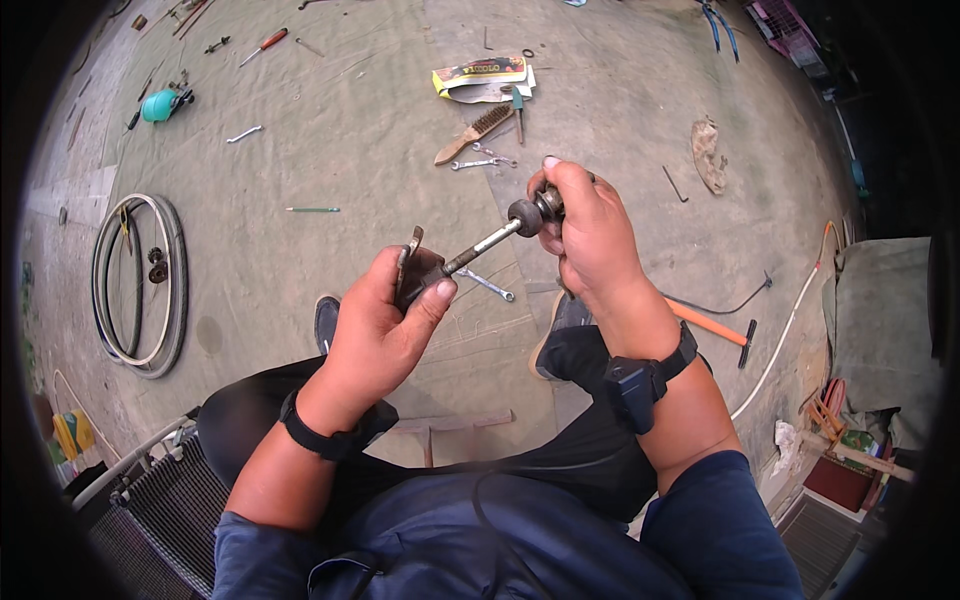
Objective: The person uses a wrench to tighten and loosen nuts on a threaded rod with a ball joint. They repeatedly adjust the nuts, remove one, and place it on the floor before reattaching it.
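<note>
Floor (330,110): grey mat, broad bare stretch ahead of the seated person; wire brush (474,132) and small spanners (482,161) lie beyond the hands, bicycle tyres (140,285) well off to the left, orange-handled tool (710,325) near the right knee. Axle rod (483,243): held above the knees, spanning both hands. Left hand (385,325) pinches its lower end with a dark fitting; right hand (590,230) is closed round the upper knobbed end. Rod's tips hidden inside both grips.
</note>
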### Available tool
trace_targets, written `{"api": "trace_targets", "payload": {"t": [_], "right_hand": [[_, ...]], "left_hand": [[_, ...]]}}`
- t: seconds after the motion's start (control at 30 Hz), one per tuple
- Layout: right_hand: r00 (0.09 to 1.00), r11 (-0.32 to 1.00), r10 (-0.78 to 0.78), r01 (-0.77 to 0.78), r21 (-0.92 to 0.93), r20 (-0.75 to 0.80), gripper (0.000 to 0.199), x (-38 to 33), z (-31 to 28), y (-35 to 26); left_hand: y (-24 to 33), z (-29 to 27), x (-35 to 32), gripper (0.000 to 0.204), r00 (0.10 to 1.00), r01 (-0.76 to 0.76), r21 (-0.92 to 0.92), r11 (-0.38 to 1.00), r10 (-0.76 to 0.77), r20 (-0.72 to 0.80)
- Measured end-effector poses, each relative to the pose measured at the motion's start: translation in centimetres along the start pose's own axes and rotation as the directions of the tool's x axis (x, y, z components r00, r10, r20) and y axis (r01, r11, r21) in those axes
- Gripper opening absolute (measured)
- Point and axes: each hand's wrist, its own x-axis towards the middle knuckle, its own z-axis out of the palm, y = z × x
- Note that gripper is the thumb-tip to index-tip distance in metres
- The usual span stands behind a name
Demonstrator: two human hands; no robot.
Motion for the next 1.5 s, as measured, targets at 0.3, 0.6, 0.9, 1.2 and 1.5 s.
{"api": "trace_targets", "payload": {"t": [0.3, 0.6, 0.9, 1.2, 1.5], "right_hand": [[0.991, 0.987, 0.133, -0.131, 0.094, -0.016, 0.031, 0.1, 0.0, 0.1], [0.999, 0.999, 0.042, -0.042, 0.02, 0.005, 0.033, -0.2, 0.0, -0.3], [0.993, 0.994, -0.093, 0.097, -0.053, 0.066, 0.035, -0.4, -0.1, -0.5], [0.934, 0.925, -0.307, 0.338, -0.172, 0.183, 0.036, -0.8, -0.8, -0.8], [0.997, 0.997, 0.076, -0.077, 0.013, 0.018, 0.032, 0.1, -0.4, -0.5]], "left_hand": [[0.3, -0.9, 0.8, 0.019, 0.929, -0.317, 0.589, 0.744, 0.368, 0.035], [0.0, -0.8, 0.3, 0.02, 0.994, -0.077, 0.149, 0.986, 0.064, 0.091], [0.3, -0.2, -0.3, 0.037, 0.912, 0.401, -0.458, 0.793, -0.298, 0.282], [0.8, 0.2, -0.9, 0.044, 0.807, 0.59, -0.615, 0.522, -0.368, 0.461], [-0.6, -0.5, 0.1, 0.021, 0.977, -0.21, 0.235, 0.949, 0.197, 0.077]]}}
